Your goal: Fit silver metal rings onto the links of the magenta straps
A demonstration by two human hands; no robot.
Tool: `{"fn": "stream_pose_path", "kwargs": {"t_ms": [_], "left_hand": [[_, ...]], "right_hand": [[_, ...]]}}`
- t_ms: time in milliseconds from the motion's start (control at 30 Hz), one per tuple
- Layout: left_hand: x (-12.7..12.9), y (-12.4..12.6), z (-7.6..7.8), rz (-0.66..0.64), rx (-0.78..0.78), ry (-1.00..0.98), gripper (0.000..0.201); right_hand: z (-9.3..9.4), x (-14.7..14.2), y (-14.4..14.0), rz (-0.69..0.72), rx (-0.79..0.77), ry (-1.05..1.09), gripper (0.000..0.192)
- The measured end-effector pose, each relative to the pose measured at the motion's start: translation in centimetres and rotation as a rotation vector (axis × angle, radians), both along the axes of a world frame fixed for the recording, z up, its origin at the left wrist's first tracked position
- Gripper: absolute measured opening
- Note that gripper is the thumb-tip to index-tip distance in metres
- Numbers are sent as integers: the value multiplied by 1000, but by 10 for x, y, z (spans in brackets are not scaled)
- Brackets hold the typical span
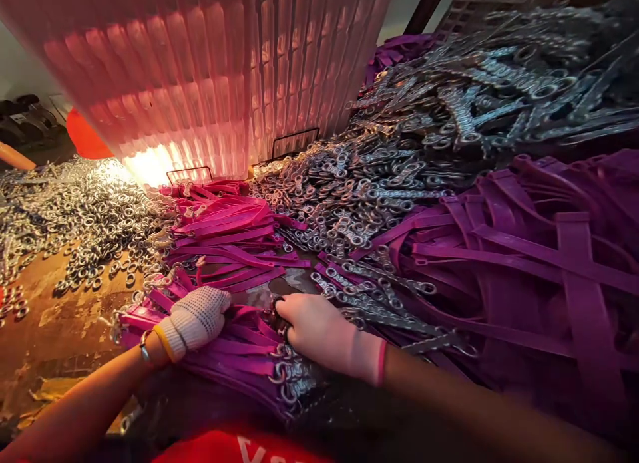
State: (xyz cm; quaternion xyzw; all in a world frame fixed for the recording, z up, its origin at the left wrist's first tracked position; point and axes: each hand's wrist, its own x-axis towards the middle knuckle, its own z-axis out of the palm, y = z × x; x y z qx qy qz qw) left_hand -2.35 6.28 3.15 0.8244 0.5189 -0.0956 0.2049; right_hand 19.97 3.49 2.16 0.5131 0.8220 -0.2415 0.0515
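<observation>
Resting on a pile of purple straps (234,356) at the near edge of the worktop (60,316), the left hand (192,320), in a white knit glove, lies flat w/ fingers together. Right hand (319,330), in a thin pale glove, sits just beside it, fingers curled onto a small dark bit; can't tell what it is. Metal links (389,303) lie right of it. Beyond: pink straps (224,230), loose rings (94,217), more purple straps at right (549,263), translucent crate (214,77) at back.
</observation>
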Motion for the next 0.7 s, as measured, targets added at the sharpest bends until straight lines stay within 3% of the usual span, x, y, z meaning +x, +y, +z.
{"fn": "stream_pose_path", "kwargs": {"t_ms": [133,300,433,567,700], "left_hand": [[41,28,-9,-56,23,44,25],[93,42,-41,-83,53,124,39],[98,38,-56,-99,98,205,48],[95,42,-59,-141,111,230,41],[95,47,-60,-112,138,211,39]], "right_hand": [[10,1,-9,16,-11,-13,24],[7,-2,-23,45,50,-1,21],[2,-5,-26,17,165,27,19],[6,-7,-27,48,282,9,17],[10,-9,-32,113,275,59,11]]}}
